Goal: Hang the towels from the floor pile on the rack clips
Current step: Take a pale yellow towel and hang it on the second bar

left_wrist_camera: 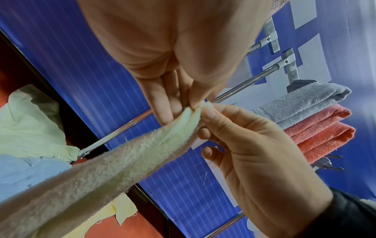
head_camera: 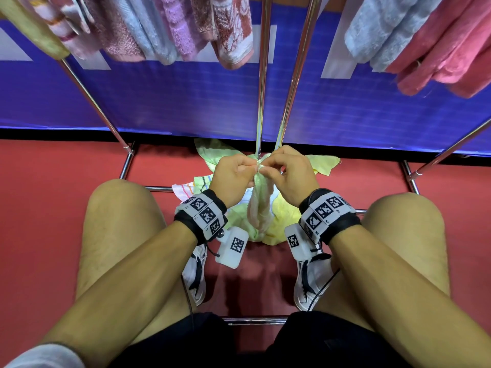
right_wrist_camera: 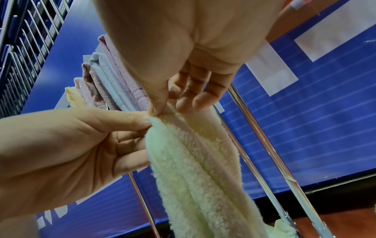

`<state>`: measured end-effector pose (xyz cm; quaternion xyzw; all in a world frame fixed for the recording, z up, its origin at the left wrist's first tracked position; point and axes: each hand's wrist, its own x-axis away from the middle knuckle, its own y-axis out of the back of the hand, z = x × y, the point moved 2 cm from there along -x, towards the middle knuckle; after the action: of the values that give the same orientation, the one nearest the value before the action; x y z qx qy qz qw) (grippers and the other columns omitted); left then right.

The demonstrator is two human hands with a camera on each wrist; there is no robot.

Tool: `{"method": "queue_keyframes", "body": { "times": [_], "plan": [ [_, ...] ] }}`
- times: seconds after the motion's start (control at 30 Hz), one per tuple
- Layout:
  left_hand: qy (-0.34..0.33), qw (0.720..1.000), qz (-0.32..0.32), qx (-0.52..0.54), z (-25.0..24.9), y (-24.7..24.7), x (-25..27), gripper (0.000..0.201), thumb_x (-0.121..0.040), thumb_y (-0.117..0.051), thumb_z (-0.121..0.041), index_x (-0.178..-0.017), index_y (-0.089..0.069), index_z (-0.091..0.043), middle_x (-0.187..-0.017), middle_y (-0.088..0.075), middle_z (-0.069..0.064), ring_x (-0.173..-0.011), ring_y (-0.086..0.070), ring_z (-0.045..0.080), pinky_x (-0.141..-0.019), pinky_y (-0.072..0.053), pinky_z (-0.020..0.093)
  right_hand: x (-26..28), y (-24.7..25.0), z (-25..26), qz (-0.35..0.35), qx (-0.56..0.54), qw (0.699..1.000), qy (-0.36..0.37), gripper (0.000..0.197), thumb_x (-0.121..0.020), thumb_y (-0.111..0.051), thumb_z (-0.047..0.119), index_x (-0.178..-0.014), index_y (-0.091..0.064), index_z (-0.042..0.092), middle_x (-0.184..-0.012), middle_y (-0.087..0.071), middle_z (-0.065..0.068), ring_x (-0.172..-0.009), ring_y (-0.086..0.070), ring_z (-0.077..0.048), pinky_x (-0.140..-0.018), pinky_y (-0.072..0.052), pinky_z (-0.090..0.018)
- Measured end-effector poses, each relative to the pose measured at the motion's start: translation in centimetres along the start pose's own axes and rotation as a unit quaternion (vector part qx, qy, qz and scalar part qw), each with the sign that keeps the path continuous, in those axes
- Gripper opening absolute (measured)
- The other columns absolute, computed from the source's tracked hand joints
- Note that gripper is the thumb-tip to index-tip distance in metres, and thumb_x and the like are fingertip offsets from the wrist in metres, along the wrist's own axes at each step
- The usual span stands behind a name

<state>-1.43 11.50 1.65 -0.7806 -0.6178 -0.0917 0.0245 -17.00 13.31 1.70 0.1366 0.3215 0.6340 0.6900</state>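
A pale green-yellow towel (head_camera: 261, 200) hangs in a loose twisted rope from both hands, lifted above the floor pile (head_camera: 268, 229), its lower end reaching down into the pile. The left hand (head_camera: 233, 179) pinches the towel's top edge btwn thumb and fingertips, other fingers curled in; the right hand (head_camera: 288, 176) pinches the same edge right beside it, thumb and forefinger closed on the fabric, so the 2 hands nearly touch at the towel's tip. In the left wrist view the towel (left_wrist_camera: 97, 170) runs as a fuzzy band from lower left up to the pinch, w/ the right hand (left_wrist_camera: 254, 154) coming in from the right; in the right wrist view the towel (right_wrist_camera: 195, 169) drops from the pinch and the left hand (right_wrist_camera: 67, 153) comes in from the left. The pile under the towel holds more yellow-green cloths, a pale blue one and a striped white one, lying on a red floor (head_camera: 47, 208) btwn the person's bare knees. White shoes (head_camera: 310, 282) stand on the near side of the pile. The rack (head_camera: 261, 83) has chrome poles rising just behind the pile, in front of a blue banner (head_camera: 172, 102). Above the pile, hung towels (head_camera: 170, 27) in pink, lilac, light blue and rust fill the left side, and grey-blue plus pink ones (head_camera: 438, 46) the right.
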Motion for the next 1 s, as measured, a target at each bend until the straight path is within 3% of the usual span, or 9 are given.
{"method": "queue_keyframes", "body": {
  "times": [0.27,0.4,0.47,0.57,0.67,0.8,1.0],
  "plan": [
    [0.000,1.000,0.009,0.002,-0.3,0.0,0.3,0.010,-0.094,-0.060,-0.001,-0.088,-0.067,-0.004,-0.076,-0.072,0.013,-0.071,-0.072,0.019,-0.072,-0.062,0.033,-0.1,0.2,-0.1,-0.011,-0.020,0.999,-0.032,0.006,-0.082,-0.075,0.020,-0.081,-0.074,0.014,-0.085,-0.060,0.007,-0.077,-0.055,-0.001,-0.070,-0.039,-0.011],
    [0.002,1.000,0.009,0.000,-0.5,-0.2,0.5,0.009,-0.093,-0.060,0.000,-0.090,-0.068,-0.005,-0.082,-0.072,0.020,-0.078,-0.070,0.027,-0.079,-0.060,0.043,-0.2,0.1,-0.1,-0.019,-0.029,0.999,-0.040,0.007,-0.080,-0.077,0.018,-0.079,-0.073,0.014,-0.083,-0.059,0.008,-0.073,-0.054,0.000,-0.068,-0.037,-0.007],
    [-0.004,1.000,0.012,0.001,-0.8,-0.1,0.7,0.002,-0.089,-0.069,-0.005,-0.092,-0.068,-0.005,-0.082,-0.074,0.016,-0.080,-0.071,0.027,-0.079,-0.061,0.041,-0.2,0.1,-0.1,-0.029,-0.039,0.998,-0.037,0.008,-0.079,-0.079,0.019,-0.078,-0.071,0.014,-0.081,-0.057,0.010,-0.071,-0.053,0.001,-0.067,-0.037,-0.007],
    [-0.011,1.000,0.013,0.022,-1.3,0.1,0.8,0.010,-0.084,-0.076,-0.008,-0.090,-0.068,-0.005,-0.081,-0.076,0.010,-0.078,-0.074,0.024,-0.074,-0.062,0.036,-0.1,0.2,0.0,-0.044,-0.051,0.997,-0.027,0.011,-0.077,-0.081,0.018,-0.077,-0.070,0.015,-0.078,-0.055,0.014,-0.068,-0.052,0.001,-0.065,-0.039,-0.008],
    [0.007,0.999,0.006,0.046,-1.5,0.4,0.6,0.014,-0.081,-0.078,-0.004,-0.088,-0.066,-0.001,-0.076,-0.075,0.009,-0.071,-0.074,0.021,-0.070,-0.061,0.033,-0.1,0.5,0.0,-0.076,-0.040,0.996,-0.021,0.018,-0.074,-0.083,0.026,-0.077,-0.068,0.017,-0.076,-0.055,0.008,-0.065,-0.052,-0.004,-0.064,-0.040,-0.009],
    [0.032,0.993,0.024,0.111,-1.8,0.6,0.4,0.010,-0.083,-0.072,-0.001,-0.082,-0.064,-0.006,-0.072,-0.074,0.009,-0.067,-0.073,0.022,-0.065,-0.060,0.032,-0.1,1.3,0.4,-0.111,-0.030,0.993,-0.014,0.034,-0.069,-0.082,0.042,-0.089,-0.067,0.019,-0.084,-0.057,0.002,-0.064,-0.052,-0.009,-0.066,-0.042,-0.011],
    [0.051,0.983,0.064,0.166,-1.8,0.7,0.5,0.003,-0.089,-0.065,-0.005,-0.090,-0.067,-0.005,-0.079,-0.073,0.009,-0.073,-0.072,0.021,-0.072,-0.060,0.034,0.0,1.0,0.9,-0.114,0.000,0.993,-0.028,0.058,-0.067,-0.072,0.058,-0.109,-0.062,0.020,-0.100,-0.058,0.006,-0.075,-0.055,-0.008,-0.070,-0.043,-0.011]
  ]
}}
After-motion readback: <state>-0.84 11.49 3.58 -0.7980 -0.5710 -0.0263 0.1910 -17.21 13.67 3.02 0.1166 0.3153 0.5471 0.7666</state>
